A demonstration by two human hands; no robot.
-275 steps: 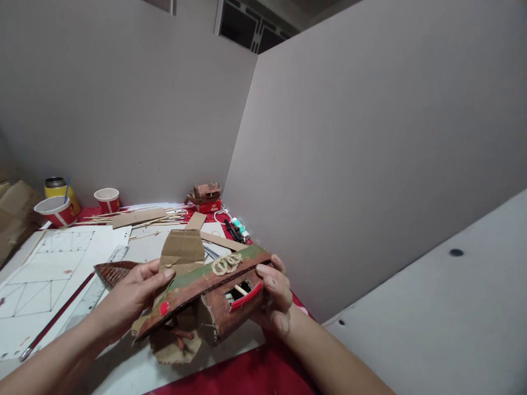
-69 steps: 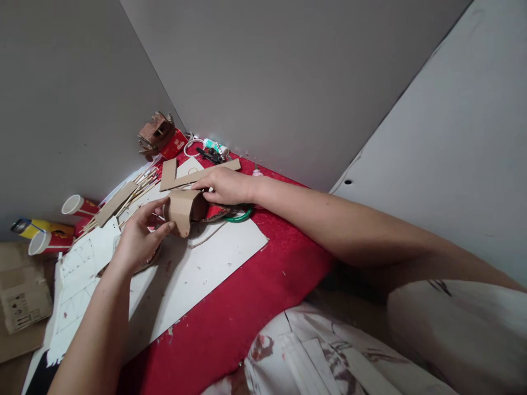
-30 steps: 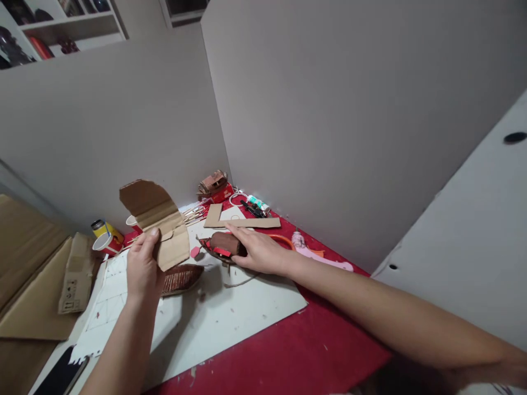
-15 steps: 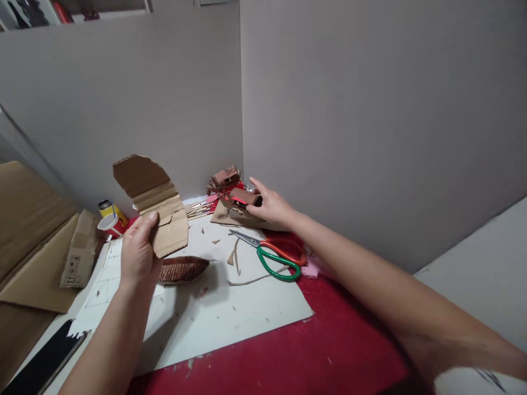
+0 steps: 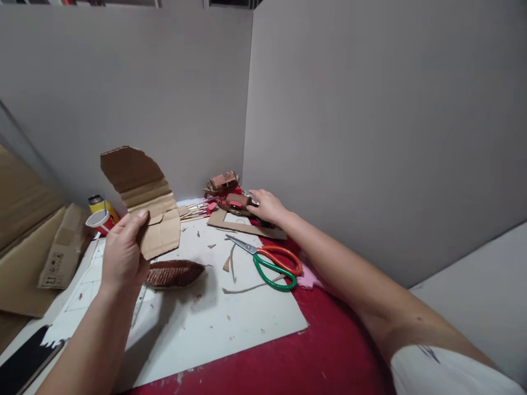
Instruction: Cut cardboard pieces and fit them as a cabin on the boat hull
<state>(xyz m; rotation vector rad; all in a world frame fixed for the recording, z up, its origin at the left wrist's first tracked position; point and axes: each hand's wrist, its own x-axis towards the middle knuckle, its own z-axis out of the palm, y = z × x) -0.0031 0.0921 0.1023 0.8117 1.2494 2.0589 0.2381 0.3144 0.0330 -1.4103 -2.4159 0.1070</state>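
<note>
My left hand (image 5: 125,249) grips a curved, creased piece of cardboard (image 5: 150,200) between thumb and fingers, raised above the table. Below it on white paper lies a small brown boat-shaped hull (image 5: 176,274) with ribbed insides. My right hand (image 5: 269,208) reaches to the back corner, thumb and forefinger apart, at the right end of a brown model boat (image 5: 237,202). Its other fingertips are hidden, and nothing shows in its grasp. Another brown model boat (image 5: 222,182) stands just behind. Scissors with red and green handles (image 5: 267,266) lie open in front of my right arm.
White paper (image 5: 230,334) covers much of the red table (image 5: 329,340). A cut cardboard frame (image 5: 242,226), cardboard strips and scraps lie on it. A paper cup (image 5: 100,219), yellow container (image 5: 96,203), cardboard box (image 5: 61,249) and dark phone-like slab (image 5: 28,362) stand or lie left. Grey walls meet behind.
My view has shifted slightly, so the table items sit a little further left. My right hand has lowered and its fingers have drawn in at the model boat. My left hand still holds the cardboard.
</note>
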